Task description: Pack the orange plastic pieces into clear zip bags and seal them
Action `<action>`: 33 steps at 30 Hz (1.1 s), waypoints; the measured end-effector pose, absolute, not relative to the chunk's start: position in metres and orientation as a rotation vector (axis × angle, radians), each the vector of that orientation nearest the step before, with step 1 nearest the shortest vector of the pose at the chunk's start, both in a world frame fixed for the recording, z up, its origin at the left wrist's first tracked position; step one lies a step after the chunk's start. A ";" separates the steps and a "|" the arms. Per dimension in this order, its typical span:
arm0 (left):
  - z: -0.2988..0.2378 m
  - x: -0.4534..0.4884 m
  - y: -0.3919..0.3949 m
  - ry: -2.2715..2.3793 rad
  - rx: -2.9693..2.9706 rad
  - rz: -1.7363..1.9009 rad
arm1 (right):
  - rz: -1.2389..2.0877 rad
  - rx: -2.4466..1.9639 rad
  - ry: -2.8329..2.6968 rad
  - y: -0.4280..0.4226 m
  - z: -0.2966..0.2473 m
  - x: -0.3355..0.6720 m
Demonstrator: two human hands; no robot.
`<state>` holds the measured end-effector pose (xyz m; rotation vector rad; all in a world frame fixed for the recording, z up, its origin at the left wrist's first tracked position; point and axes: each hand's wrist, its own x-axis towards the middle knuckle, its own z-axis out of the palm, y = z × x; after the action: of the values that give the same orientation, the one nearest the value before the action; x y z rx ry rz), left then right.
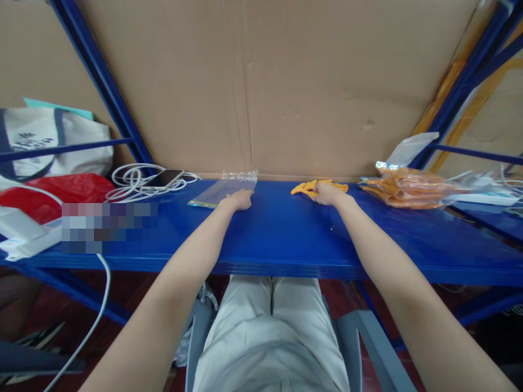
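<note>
My left hand [241, 199] rests with bent fingers at the right side of a flat clear plastic bag [216, 191], which lies on the blue table [278, 239] and has a coloured strip along its lower left edge. To the right, my right hand [328, 193] is closed on a yellow-orange glove [303, 188], soft and folded, with finger-like ends sticking out to the left. The glove is low over or on the tabletop; part of it is hidden under my hand. A gap of bare tabletop separates my two hands.
Orange items in clear bags [412, 188] are piled at the right. At the left lie a phone [165, 178], a coiled white cable [133, 182], a red plastic bag [73, 190] and a white power strip [30, 239]. Cardboard [286, 81] walls the back, between blue posts [96, 71].
</note>
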<state>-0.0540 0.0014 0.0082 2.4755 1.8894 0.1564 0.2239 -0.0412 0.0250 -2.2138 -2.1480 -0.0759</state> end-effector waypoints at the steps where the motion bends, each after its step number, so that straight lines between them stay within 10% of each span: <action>1: 0.009 -0.054 0.001 1.855 2.487 0.133 | -0.068 -2.242 -2.159 -0.042 0.027 0.224; 33: 0.025 -0.045 -0.002 1.586 2.531 0.309 | -0.300 -1.977 -1.865 -0.055 0.041 0.227</action>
<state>-0.0454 -0.0019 0.0251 2.5311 1.5855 0.3093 0.2272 -0.0549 0.0415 -1.9771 -1.8649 -0.2997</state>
